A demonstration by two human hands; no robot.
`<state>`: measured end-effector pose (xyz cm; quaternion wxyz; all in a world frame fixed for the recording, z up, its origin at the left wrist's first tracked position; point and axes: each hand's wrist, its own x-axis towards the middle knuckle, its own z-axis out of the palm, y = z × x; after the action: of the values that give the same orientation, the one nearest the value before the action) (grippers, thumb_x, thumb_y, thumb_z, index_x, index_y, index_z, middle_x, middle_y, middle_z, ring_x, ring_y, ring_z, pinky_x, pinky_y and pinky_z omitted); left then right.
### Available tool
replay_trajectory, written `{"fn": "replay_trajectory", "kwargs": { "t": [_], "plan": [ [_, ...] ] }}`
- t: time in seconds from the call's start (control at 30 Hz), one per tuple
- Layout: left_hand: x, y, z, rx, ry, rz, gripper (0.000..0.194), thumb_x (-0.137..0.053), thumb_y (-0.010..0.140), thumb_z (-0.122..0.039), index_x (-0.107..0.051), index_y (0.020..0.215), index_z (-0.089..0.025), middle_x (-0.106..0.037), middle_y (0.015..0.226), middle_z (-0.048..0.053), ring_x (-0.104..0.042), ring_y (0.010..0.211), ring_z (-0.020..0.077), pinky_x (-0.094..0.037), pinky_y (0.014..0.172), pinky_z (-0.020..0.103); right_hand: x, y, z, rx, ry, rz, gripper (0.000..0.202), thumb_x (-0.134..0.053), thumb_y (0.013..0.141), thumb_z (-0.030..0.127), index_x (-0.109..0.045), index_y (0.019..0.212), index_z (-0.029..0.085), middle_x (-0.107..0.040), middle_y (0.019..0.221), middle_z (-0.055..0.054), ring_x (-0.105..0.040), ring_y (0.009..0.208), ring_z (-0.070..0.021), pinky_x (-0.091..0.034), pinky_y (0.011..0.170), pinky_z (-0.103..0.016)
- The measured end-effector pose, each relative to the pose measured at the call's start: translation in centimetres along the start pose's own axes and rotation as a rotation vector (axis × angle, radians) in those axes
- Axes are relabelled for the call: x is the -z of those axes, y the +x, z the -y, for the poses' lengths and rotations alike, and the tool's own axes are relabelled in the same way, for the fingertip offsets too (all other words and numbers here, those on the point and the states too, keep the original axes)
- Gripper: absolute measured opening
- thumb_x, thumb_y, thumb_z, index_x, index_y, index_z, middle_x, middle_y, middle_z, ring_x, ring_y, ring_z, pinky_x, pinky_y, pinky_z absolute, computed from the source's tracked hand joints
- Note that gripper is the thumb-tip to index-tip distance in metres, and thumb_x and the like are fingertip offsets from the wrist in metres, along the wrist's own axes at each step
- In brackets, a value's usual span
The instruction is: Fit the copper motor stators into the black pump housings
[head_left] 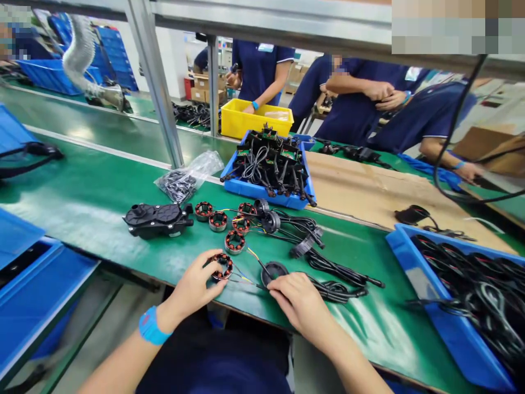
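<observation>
My left hand (200, 283) is closed on a copper-wound motor stator (223, 267), thumb and fingers around the ring near the table's front edge. Thin coloured wires run from this ring toward my right hand (301, 300). Its fingertips are pinched at the near rim of a black round cap (275, 270); whether they also grip the cable there is hidden. Just beyond lie several more stators, one close by (235, 242), wired to black cables. More round caps (302, 246) sit on those cables, whose coiled bundles (340, 268) stretch to the right.
A black gearbox-like housing (158, 220) lies to the left, with a plastic bag of small parts (180, 183) behind. One blue tray (270, 200) holds black assemblies; another blue tray (443, 323) holds cables. Co-workers stand beyond a yellow bin (246, 123). A metal post (158, 93) rises ahead.
</observation>
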<state>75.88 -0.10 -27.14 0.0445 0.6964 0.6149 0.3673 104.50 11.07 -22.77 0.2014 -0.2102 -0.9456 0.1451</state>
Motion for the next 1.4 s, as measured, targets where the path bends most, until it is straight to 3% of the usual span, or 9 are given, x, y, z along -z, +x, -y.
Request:
{"fn": "replay_trajectory", "kwargs": {
  "t": [0.23,0.43,0.6,0.73,0.87,1.1,1.2,1.3,1.4],
  "plan": [
    [-1.6,-0.7,-1.1,-0.138,-0.008,-0.197,0.016,-0.062,0.095,-0.009,-0.061,0.103,-0.023,-0.069,0.114,0.004,-0.063,0.113,0.0204,-0.045,0.102,0.039,2.4,4.9,-0.8,-0.094,0.196,0.085,0.025,-0.05,0.106,0.039,-0.069,0.103,0.024,-0.07,0.101,-0.002,-0.06,0.094,-0.0161,-0.044,0.087,-0.03],
    [-0.5,-0.1,-1.6,-0.055,-0.117,-0.056,0.013,-0.058,0.096,-0.008,-0.055,0.094,-0.021,-0.065,0.097,0.003,-0.061,0.096,0.0183,-0.043,0.095,0.04,1.0,10.4,-3.1,-0.37,0.495,0.397,0.046,-0.041,0.105,0.051,-0.073,0.096,0.021,-0.069,0.084,-0.002,-0.061,0.074,-0.0119,-0.044,0.071,-0.025],
    [2.2,3.3,-0.8,-0.06,-0.246,0.067,0.015,-0.064,0.099,-0.027,-0.057,0.111,-0.022,-0.067,0.114,0.006,-0.06,0.117,0.0208,-0.047,0.101,0.035,-0.9,11.9,-4.0,-0.507,0.89,0.54,0.056,-0.062,0.089,0.069,-0.068,0.091,0.013,-0.067,0.082,-0.003,-0.058,0.07,-0.0099,-0.047,0.067,-0.02],
    [2.1,7.1,1.2,-0.155,-0.161,0.173,0.02,-0.058,0.102,-0.02,-0.061,0.122,-0.022,-0.07,0.119,0.003,-0.062,0.115,0.0172,-0.045,0.105,0.032,-1.6,11.8,-4.0,-0.54,1.047,0.503,0.056,-0.07,0.084,0.068,-0.06,0.086,0.012,-0.061,0.077,-0.001,-0.055,0.068,-0.0075,-0.045,0.067,-0.018],
    [1.3,9.1,2.5,-0.233,-0.137,0.28,0.016,-0.053,0.102,-0.013,-0.065,0.107,-0.022,-0.071,0.105,-0.001,-0.061,0.091,0.0154,-0.044,0.088,0.03,-2.1,10.9,-4.8,-0.637,1.121,0.368,0.056,-0.067,0.084,0.068,-0.052,0.081,0.014,-0.061,0.071,0.0,-0.054,0.062,-0.0075,-0.044,0.064,-0.019],
    [1.5,9.2,2.0,-0.15,-0.229,0.325,0.024,-0.051,0.099,-0.005,-0.066,0.11,-0.019,-0.068,0.108,0.002,-0.062,0.099,0.0152,-0.046,0.09,0.026,-2.7,10.0,-5.8,-0.652,1.138,0.357,0.056,-0.063,0.089,0.068,-0.052,0.083,0.013,-0.061,0.072,-0.001,-0.055,0.063,-0.0077,-0.044,0.065,-0.02],
    [1.1,9.1,2.3,-0.132,-0.255,0.309,0.03,-0.047,0.097,0.0,-0.071,0.096,-0.018,-0.067,0.103,0.003,-0.064,0.096,0.0147,-0.049,0.086,0.024,-2.5,10.5,-5.4,-0.602,1.109,0.404,0.055,-0.061,0.092,0.068,-0.052,0.085,0.013,-0.061,0.076,-0.001,-0.056,0.066,-0.0074,-0.045,0.068,-0.02],
    [1.2,8.6,2.8,-0.13,-0.269,0.265,0.036,-0.044,0.095,0.002,-0.073,0.09,-0.02,-0.068,0.114,0.003,-0.067,0.101,0.0135,-0.051,0.088,0.022,-1.1,9.9,-5.2,-0.52,1.001,0.417,0.049,-0.055,0.098,0.063,-0.057,0.097,0.014,-0.065,0.089,-0.003,-0.061,0.081,-0.0098,-0.049,0.078,-0.022],
    [2.3,7.2,2.2,-0.123,-0.223,0.191,0.034,-0.046,0.099,-0.002,-0.07,0.111,-0.024,-0.063,0.133,0.003,-0.061,0.122,0.0125,-0.046,0.103,0.023,1.7,7.7,-5.6,-0.45,0.777,0.3,0.038,-0.051,0.104,0.053,-0.058,0.123,0.022,-0.067,0.114,-0.004,-0.063,0.106,-0.0114,-0.049,0.097,-0.025]
  ]
}}
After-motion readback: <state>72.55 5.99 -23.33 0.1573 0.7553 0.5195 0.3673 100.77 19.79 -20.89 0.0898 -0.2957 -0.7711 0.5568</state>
